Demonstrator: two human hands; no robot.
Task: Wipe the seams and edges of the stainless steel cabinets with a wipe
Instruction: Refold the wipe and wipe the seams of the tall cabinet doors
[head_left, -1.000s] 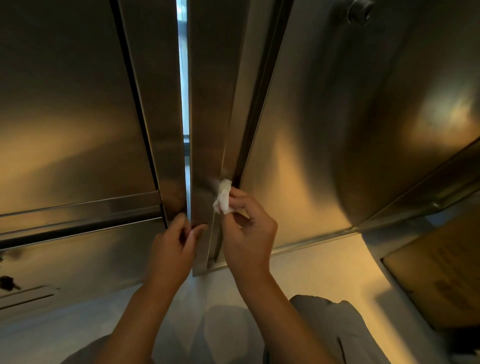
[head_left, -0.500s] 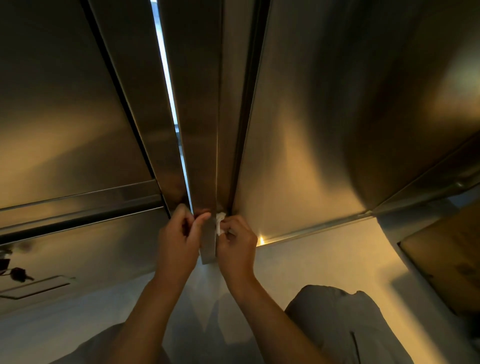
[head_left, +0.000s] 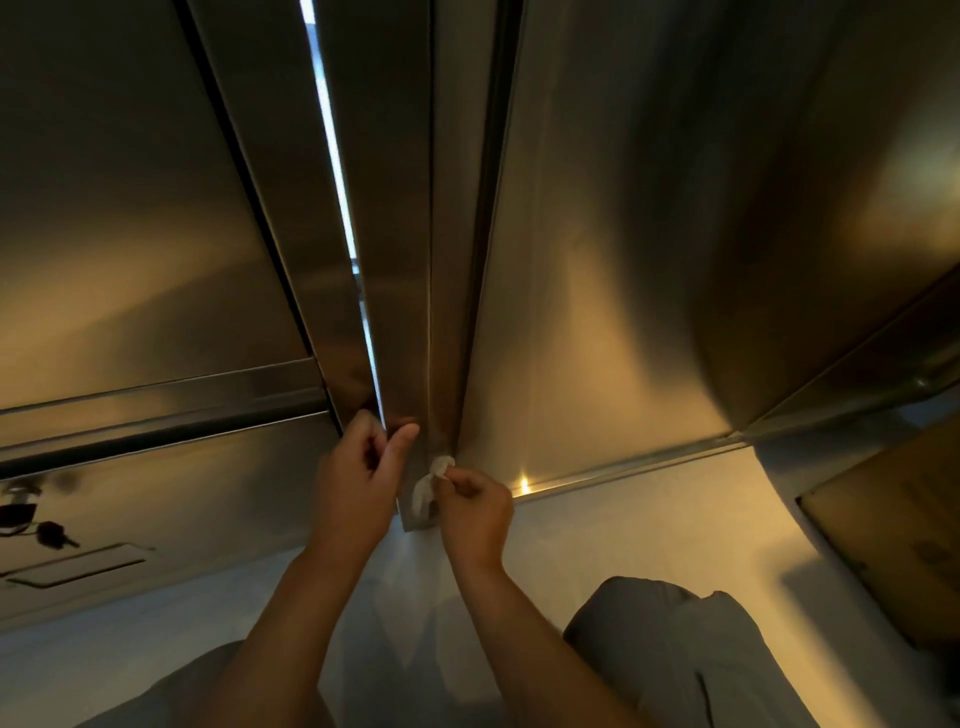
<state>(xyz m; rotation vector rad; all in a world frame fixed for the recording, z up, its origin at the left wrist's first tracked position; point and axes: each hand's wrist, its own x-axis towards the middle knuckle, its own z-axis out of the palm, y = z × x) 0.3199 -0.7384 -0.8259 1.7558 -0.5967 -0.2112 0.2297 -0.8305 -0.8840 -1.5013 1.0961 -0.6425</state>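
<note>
Steel cabinets (head_left: 649, 260) fill the view under warm, dim light. Low on the door edge (head_left: 441, 364), the right hand (head_left: 475, 512) pinches a white wipe (head_left: 428, 483) against the seam, while the left hand (head_left: 358, 483) grips the neighbouring edge, fingers curled.

Right hand (head_left: 475, 512) pinches a crumpled white wipe (head_left: 428, 480) against the bottom of the dark seam (head_left: 480, 260) beside the right cabinet door (head_left: 649, 260). Left hand (head_left: 358, 483) grips the steel post (head_left: 395, 234) at its lower end. Lit gap (head_left: 337, 182) runs left of the post.
</note>
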